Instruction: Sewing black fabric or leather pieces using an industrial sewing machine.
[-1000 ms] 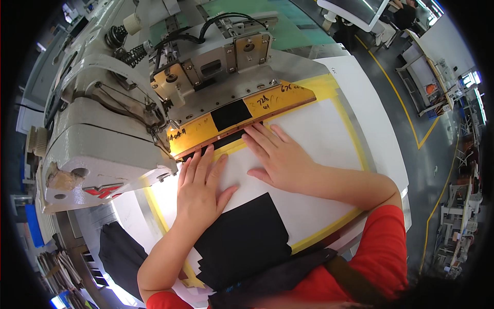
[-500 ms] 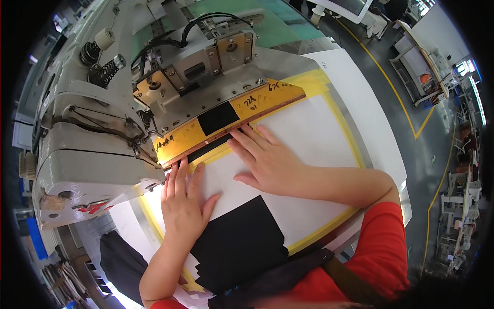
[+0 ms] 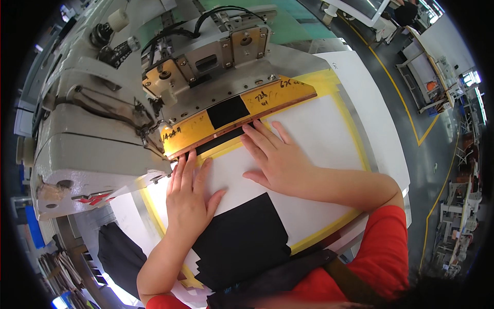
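Note:
My left hand [image 3: 189, 196] lies flat on a white sheet [image 3: 309, 134], fingers spread, fingertips at the edge of an orange clamp plate [image 3: 267, 95]. My right hand [image 3: 278, 158] also presses flat on the white sheet, its fingertips touching the dark strip under the clamp. A black fabric piece [image 3: 242, 242] lies on the sheet between my forearms and runs under the clamp, showing again in the plate's black window [image 3: 227, 111]. The grey sewing machine head [image 3: 206, 46] stands right behind the clamp.
The machine's long grey arm [image 3: 82, 154] fills the left. Yellow tape [image 3: 355, 144] borders the white work surface. More dark fabric [image 3: 116, 252] hangs at lower left. A factory floor with yellow lines [image 3: 406, 92] and other workstations lies to the right.
Both hands stay flat on the sheet and sit slightly closer to the clamp; the view has shifted and the machine head appears nearer.

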{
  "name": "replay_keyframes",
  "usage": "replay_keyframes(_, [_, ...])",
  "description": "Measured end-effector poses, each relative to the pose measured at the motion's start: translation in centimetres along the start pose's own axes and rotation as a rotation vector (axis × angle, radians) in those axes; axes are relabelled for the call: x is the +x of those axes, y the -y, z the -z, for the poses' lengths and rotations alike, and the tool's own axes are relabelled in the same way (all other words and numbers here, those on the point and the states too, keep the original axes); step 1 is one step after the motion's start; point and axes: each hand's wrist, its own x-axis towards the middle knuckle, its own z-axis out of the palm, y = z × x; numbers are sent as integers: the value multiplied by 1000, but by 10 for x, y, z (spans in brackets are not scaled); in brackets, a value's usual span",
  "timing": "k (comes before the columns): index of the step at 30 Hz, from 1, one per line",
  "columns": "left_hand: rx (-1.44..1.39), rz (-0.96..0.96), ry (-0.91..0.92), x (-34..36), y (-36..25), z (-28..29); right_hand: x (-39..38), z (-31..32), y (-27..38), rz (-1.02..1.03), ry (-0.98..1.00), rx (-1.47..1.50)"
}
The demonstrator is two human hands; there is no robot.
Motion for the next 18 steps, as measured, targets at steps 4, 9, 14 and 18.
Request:
replay_keyframes(4, [22, 5, -19, -3, -3, -2, -4, -2, -1, -6, -21, 2])
replay_keyframes(9, [131, -18, -55, -8, -4, -4, -2, -1, -2, 41, -33, 12])
replay_keyframes(14, [143, -20, -49, -6, -5, -4, -3, -1, -1, 19, -47, 14])
replay_keyframes(18, [189, -24, -64, -5, -5, -1, -1, -2, 1, 32, -45, -4])
